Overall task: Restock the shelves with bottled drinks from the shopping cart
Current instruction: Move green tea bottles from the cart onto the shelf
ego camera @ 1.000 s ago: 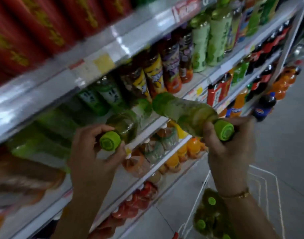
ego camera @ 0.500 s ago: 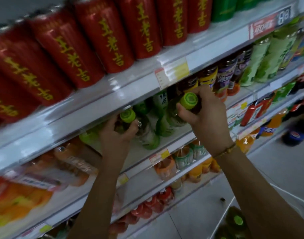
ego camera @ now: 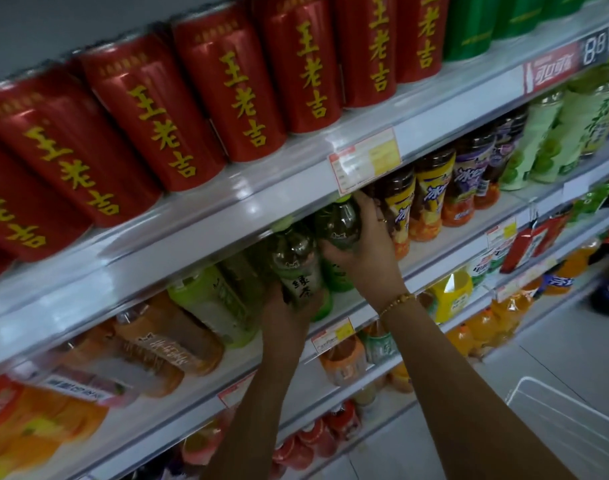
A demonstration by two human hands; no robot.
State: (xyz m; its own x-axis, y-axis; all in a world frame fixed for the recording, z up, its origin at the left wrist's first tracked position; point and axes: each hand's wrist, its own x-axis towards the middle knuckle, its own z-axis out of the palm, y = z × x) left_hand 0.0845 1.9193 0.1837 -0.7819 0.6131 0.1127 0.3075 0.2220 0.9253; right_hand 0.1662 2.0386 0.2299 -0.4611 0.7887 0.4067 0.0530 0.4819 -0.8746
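Supermarket shelving in white metal fills the view, tier above tier. Fingers of the left hand [ego camera: 291, 308] clench the lower body of a clear plastic green-tea bottle [ego camera: 294, 261] with a lime-green cap. Fingers [ego camera: 369, 206] of the right hand [ego camera: 365, 247] wrap the shoulder of a second green-capped bottle [ego camera: 339, 221]. Both bottles lean side by side, touching, with their caps tucked under the top shelf's lip. They sit inside the second shelf [ego camera: 424, 268], between pale green bottles [ego camera: 213, 299] on the left and yellow-labelled dark bottles [ego camera: 431, 192] on the right. Whether their bases rest on the shelf cannot be told. A gold bead bracelet [ego camera: 398, 301] circles the right wrist. Red cans with yellow characters [ego camera: 227, 98] line the top shelf, and a white wire shopping cart [ego camera: 555, 403] shows at lower right.
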